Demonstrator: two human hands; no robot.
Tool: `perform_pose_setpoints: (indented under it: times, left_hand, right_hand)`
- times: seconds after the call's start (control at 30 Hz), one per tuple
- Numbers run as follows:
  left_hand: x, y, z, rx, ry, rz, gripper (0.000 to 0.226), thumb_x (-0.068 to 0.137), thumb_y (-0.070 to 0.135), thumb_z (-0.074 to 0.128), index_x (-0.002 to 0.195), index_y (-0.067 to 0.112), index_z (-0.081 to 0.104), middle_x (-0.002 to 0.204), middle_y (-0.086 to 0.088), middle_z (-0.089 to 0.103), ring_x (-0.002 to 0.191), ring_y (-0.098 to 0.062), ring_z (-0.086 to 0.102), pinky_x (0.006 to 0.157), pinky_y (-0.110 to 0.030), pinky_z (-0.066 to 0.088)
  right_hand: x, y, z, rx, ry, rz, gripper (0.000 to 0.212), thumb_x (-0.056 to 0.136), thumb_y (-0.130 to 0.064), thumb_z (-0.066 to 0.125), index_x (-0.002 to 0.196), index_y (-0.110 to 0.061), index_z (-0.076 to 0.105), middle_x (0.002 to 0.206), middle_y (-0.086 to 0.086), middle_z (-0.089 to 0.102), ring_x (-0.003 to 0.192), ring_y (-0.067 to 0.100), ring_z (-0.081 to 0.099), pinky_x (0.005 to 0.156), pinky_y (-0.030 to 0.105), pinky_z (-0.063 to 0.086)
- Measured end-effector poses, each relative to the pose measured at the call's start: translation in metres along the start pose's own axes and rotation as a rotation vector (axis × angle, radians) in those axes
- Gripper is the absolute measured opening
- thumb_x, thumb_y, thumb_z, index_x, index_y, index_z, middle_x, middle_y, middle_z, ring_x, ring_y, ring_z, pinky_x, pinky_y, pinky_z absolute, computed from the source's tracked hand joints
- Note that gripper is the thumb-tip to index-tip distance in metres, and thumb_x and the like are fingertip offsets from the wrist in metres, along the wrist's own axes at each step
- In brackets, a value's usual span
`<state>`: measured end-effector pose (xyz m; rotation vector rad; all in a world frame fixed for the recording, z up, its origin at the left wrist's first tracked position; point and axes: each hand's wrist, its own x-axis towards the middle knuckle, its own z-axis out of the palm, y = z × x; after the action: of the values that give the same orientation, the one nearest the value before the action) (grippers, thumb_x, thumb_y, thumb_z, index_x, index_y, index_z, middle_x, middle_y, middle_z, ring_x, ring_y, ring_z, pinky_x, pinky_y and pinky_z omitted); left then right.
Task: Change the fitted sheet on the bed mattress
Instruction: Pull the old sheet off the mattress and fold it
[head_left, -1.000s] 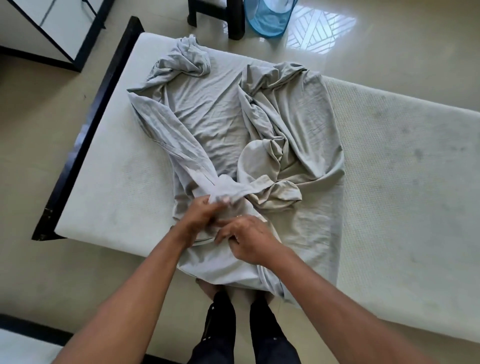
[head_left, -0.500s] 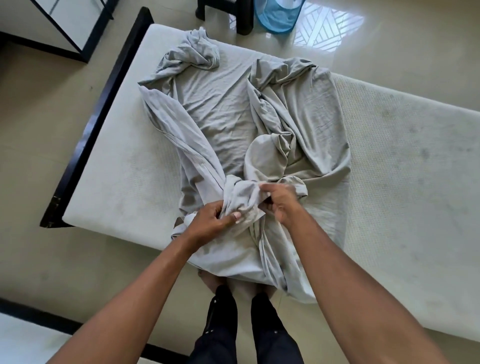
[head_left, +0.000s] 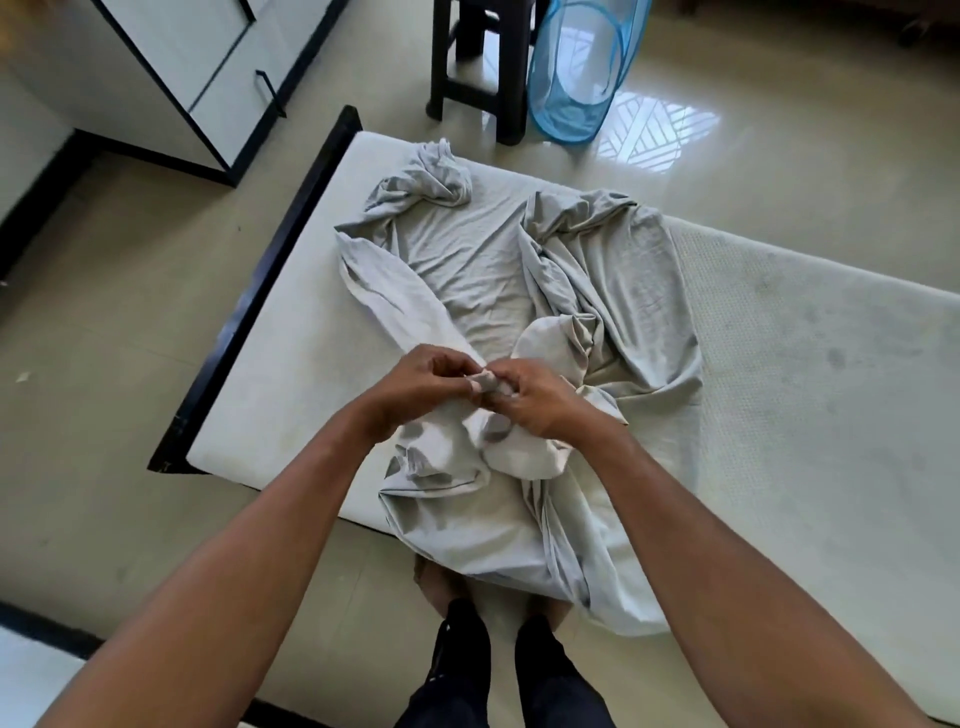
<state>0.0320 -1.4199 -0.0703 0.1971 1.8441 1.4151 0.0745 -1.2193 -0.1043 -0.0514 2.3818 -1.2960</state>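
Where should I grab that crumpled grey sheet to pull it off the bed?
Probably the bunched fold where the left hand and right hand pinch the sheet, reaching from the near side of the mattress. There the cloth is gathered and hangs over that edge; the far middle lies flat.

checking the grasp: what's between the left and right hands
A bunched fold of the grey fitted sheet, pinched by left hand and right hand; head view.

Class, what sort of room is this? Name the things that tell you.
Probably a home bedroom: a bare white mattress on a black bed frame, a crumpled grey fitted sheet lying on it, and a blue mesh laundry hamper on the tiled floor.
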Motion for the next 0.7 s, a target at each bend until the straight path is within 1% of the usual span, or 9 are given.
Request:
perform_pose_setpoints:
  times: [0.03,0.1,0.17,0.23,0.3,0.4,0.53,0.6,0.7]
  left_hand:
    - [-0.004,0.002,-0.006,0.03,-0.018,-0.021,0.026,0.085,0.019,0.078,0.106,0.005,0.074,0.086,-0.009,0.071,0.075,-0.008,0.063,0.064,-0.017,0.047]
    - [-0.013,0.004,-0.02,0.13,-0.03,-0.086,0.022,0.087,0.017,0.079,0.104,0.006,0.073,0.08,0.0,0.067,0.07,-0.004,0.058,0.057,-0.016,0.042]
    - [-0.023,0.002,-0.04,0.304,-0.068,-0.155,0.01,0.091,0.018,0.075,0.096,0.009,0.073,0.077,0.005,0.065,0.067,-0.004,0.056,0.056,-0.019,0.04]
    - [-0.032,0.001,-0.058,0.455,-0.129,-0.205,0.017,0.091,0.018,0.073,0.081,0.006,0.069,0.069,0.005,0.059,0.063,-0.006,0.051,0.057,-0.023,0.037]
    - [-0.041,0.0,-0.072,0.47,-0.116,-0.242,0.026,0.09,0.019,0.074,0.074,0.001,0.065,0.065,0.002,0.053,0.06,-0.011,0.048,0.054,-0.024,0.035]
    - [-0.048,-0.006,-0.088,0.332,0.105,-0.205,0.023,0.087,0.02,0.078,0.073,0.006,0.066,0.069,-0.004,0.054,0.064,-0.014,0.05,0.054,-0.026,0.042]
    - [-0.056,-0.013,-0.098,-0.15,0.382,-0.118,0.016,0.084,0.014,0.081,0.088,0.009,0.066,0.083,-0.005,0.065,0.081,-0.018,0.064,0.079,-0.039,0.056]
    - [-0.058,-0.012,-0.095,-0.38,0.451,-0.03,0.018,0.081,0.016,0.081,0.087,0.011,0.065,0.085,-0.005,0.069,0.082,-0.019,0.067,0.084,-0.039,0.058]
    - [-0.055,-0.007,-0.085,-0.536,0.473,0.002,0.024,0.077,0.017,0.081,0.095,0.004,0.072,0.092,-0.012,0.074,0.084,-0.024,0.07,0.086,-0.04,0.061]
  right_hand:
    - [0.001,-0.003,-0.002,-0.033,0.053,0.008,0.003,0.089,-0.023,0.074,0.091,-0.022,0.074,0.083,-0.006,0.071,0.078,0.01,0.064,0.072,0.033,0.049]
    - [0.0,-0.007,-0.008,-0.068,0.103,0.016,0.004,0.088,-0.016,0.073,0.088,-0.014,0.076,0.077,-0.001,0.071,0.072,0.01,0.062,0.068,0.03,0.046]
    - [-0.005,-0.015,-0.013,-0.076,0.126,0.017,0.005,0.089,-0.015,0.073,0.085,-0.012,0.075,0.074,0.0,0.07,0.067,0.005,0.059,0.063,0.021,0.042]
    - [-0.006,-0.023,-0.014,-0.08,0.191,0.045,0.007,0.089,-0.012,0.072,0.084,-0.008,0.074,0.068,-0.003,0.067,0.062,-0.002,0.058,0.058,0.011,0.037]
    - [-0.003,-0.026,-0.015,-0.069,0.263,0.082,0.007,0.087,-0.008,0.07,0.081,-0.006,0.072,0.058,-0.01,0.061,0.058,-0.009,0.057,0.057,0.007,0.035]
    - [0.005,-0.024,-0.015,-0.11,0.356,0.134,0.013,0.086,-0.014,0.069,0.073,-0.011,0.066,0.06,-0.009,0.057,0.062,0.002,0.056,0.056,0.018,0.032]
    - [0.009,-0.023,-0.015,-0.08,0.446,0.209,0.011,0.087,-0.019,0.068,0.08,-0.01,0.068,0.074,0.003,0.066,0.077,0.022,0.061,0.064,0.032,0.039]
    - [0.009,-0.026,-0.015,-0.057,0.441,0.22,0.01,0.088,-0.019,0.07,0.093,-0.011,0.073,0.083,0.004,0.07,0.085,0.024,0.065,0.069,0.03,0.04]
    - [0.006,-0.031,-0.012,-0.063,0.446,0.263,0.039,0.085,-0.02,0.076,0.123,-0.014,0.067,0.097,0.002,0.07,0.095,0.02,0.066,0.075,0.022,0.04]
